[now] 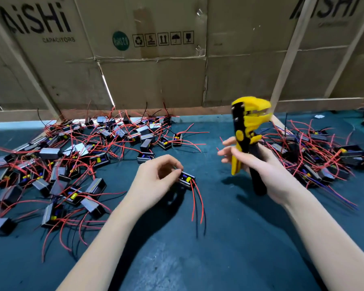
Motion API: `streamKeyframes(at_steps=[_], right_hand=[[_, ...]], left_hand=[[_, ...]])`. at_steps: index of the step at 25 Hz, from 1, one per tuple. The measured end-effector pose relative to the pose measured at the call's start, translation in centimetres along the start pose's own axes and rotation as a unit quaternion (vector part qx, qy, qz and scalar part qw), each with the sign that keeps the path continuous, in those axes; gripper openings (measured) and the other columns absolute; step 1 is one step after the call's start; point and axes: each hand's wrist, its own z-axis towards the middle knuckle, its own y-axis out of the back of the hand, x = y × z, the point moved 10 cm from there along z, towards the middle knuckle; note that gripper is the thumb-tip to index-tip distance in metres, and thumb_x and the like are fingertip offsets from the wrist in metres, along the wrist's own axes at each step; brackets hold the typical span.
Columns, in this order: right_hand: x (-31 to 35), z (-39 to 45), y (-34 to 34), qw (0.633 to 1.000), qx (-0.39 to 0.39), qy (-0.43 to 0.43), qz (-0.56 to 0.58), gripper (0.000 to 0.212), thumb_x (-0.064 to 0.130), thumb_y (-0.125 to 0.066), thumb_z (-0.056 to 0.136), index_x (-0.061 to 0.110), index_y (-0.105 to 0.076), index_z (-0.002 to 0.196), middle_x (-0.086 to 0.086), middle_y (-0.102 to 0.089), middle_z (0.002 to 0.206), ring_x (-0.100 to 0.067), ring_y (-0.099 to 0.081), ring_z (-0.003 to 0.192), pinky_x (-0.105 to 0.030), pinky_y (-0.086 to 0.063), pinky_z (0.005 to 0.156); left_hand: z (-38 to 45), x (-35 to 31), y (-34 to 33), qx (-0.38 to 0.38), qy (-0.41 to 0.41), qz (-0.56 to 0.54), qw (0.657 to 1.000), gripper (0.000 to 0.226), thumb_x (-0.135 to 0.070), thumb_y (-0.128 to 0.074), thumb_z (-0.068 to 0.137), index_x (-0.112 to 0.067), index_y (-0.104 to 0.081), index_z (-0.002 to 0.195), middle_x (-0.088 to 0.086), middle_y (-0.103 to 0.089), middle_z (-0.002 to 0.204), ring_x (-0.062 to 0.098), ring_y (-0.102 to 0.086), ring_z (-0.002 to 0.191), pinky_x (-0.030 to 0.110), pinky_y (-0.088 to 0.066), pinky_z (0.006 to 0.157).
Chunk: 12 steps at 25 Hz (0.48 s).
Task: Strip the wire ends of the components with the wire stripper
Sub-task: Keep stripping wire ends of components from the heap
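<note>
A small black component (187, 178) sits pinched in the fingers of the left hand (156, 175), just above the desk (219, 238), its red wires (198, 200) trailing down toward the person. The right hand (259, 166) is wrapped round the handles of the yellow-and-black wire stripper (247, 131), held upright and well apart from the wires. I'd say a fresh piece is being readied; next, a wire end must be guided into the stripper's mouth. Heaps of wired components (72, 164) lie either side.

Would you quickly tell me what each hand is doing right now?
Left hand: pinching a component.
Right hand: gripping the stripper.
</note>
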Motion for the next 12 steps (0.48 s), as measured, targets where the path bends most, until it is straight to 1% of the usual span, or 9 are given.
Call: streamKeyframes(at_steps=[1,2,4,6,8,9,10,11,12], right_hand=[[-0.8,-0.1,-0.6,0.999,0.027,-0.038,-0.016,0.038,0.036,-0.059,0.083,0.014,-0.063,0.114,-0.011,-0.072,0.107,-0.022,-0.068,0.097,-0.029,-0.053,0.085],[-1.7,-0.3,-1.1,0.996,0.046,-0.074,-0.028,0.039,0.038,-0.057,0.083,0.016,-0.063,0.115,-0.011,-0.072,0.106,-0.022,-0.069,0.096,-0.034,-0.054,0.085],[-2.8,-0.6,-1.8,0.991,0.055,-0.119,-0.031,0.041,0.041,-0.056,0.083,0.017,-0.064,0.116,-0.012,-0.072,0.101,-0.023,-0.069,0.090,-0.040,-0.053,0.083],[-2.8,-0.7,-1.9,0.991,0.045,-0.123,-0.035,0.043,0.045,-0.056,0.082,0.018,-0.065,0.114,-0.016,-0.071,0.097,-0.024,-0.069,0.087,-0.037,-0.055,0.079],[-2.6,-0.7,-1.9,0.990,0.043,-0.127,-0.048,0.045,0.049,-0.057,0.080,0.020,-0.067,0.112,-0.018,-0.070,0.097,-0.024,-0.069,0.083,-0.031,-0.056,0.073],[-2.6,-0.8,-1.9,0.989,0.046,-0.130,-0.056,0.045,0.051,-0.059,0.080,0.020,-0.067,0.112,-0.019,-0.070,0.097,-0.024,-0.069,0.080,-0.029,-0.055,0.070],[-2.7,-0.9,-2.1,0.988,0.051,-0.133,-0.062,0.045,0.052,-0.063,0.080,0.019,-0.067,0.112,-0.018,-0.070,0.098,-0.023,-0.069,0.079,-0.027,-0.054,0.068],[-2.9,-0.9,-2.3,0.987,0.056,-0.135,-0.065,0.046,0.052,-0.068,0.082,0.018,-0.067,0.112,-0.017,-0.071,0.097,-0.022,-0.070,0.080,-0.026,-0.054,0.068],[-3.0,-0.9,-2.6,0.987,0.061,-0.135,-0.068,0.047,0.051,-0.069,0.081,0.016,-0.066,0.112,-0.015,-0.071,0.096,-0.021,-0.070,0.082,-0.025,-0.054,0.070]], left_hand=[[0.0,-0.6,0.5,-0.044,-0.031,0.090,0.994,0.006,-0.013,-0.066,0.089,-0.018,-0.065,0.092,-0.007,-0.063,0.077,0.006,-0.053,0.065,0.027,-0.044,0.064],[-0.2,-1.1,0.5,-0.061,-0.054,0.165,0.983,0.008,-0.021,-0.067,0.089,-0.021,-0.064,0.096,-0.009,-0.060,0.085,0.007,-0.053,0.074,0.029,-0.044,0.070],[-0.2,-0.8,0.3,-0.042,-0.052,0.228,0.971,0.014,-0.032,-0.059,0.094,-0.024,-0.064,0.104,-0.009,-0.058,0.100,0.011,-0.052,0.096,0.031,-0.045,0.082],[0.0,0.6,0.9,-0.019,-0.004,0.270,0.963,0.026,-0.041,-0.044,0.099,-0.025,-0.064,0.101,-0.005,-0.063,0.098,0.018,-0.053,0.104,0.035,-0.046,0.085],[0.2,2.5,2.6,-0.022,0.068,0.286,0.955,0.038,-0.049,-0.035,0.099,-0.022,-0.061,0.093,0.002,-0.067,0.088,0.028,-0.060,0.097,0.039,-0.050,0.082],[0.1,3.5,3.8,-0.043,0.106,0.284,0.952,0.040,-0.050,-0.034,0.099,-0.020,-0.060,0.092,0.006,-0.069,0.087,0.032,-0.062,0.094,0.041,-0.050,0.082],[-0.1,4.4,5.3,-0.071,0.141,0.305,0.939,0.040,-0.050,-0.036,0.099,-0.019,-0.061,0.095,0.011,-0.070,0.088,0.035,-0.062,0.095,0.043,-0.050,0.084],[-0.5,4.9,6.9,-0.103,0.168,0.358,0.913,0.040,-0.048,-0.040,0.099,-0.016,-0.063,0.098,0.015,-0.070,0.091,0.036,-0.060,0.099,0.043,-0.047,0.087],[-0.9,5.1,8.4,-0.132,0.192,0.425,0.875,0.037,-0.044,-0.045,0.098,-0.012,-0.065,0.101,0.018,-0.070,0.095,0.037,-0.056,0.104,0.042,-0.043,0.090]])
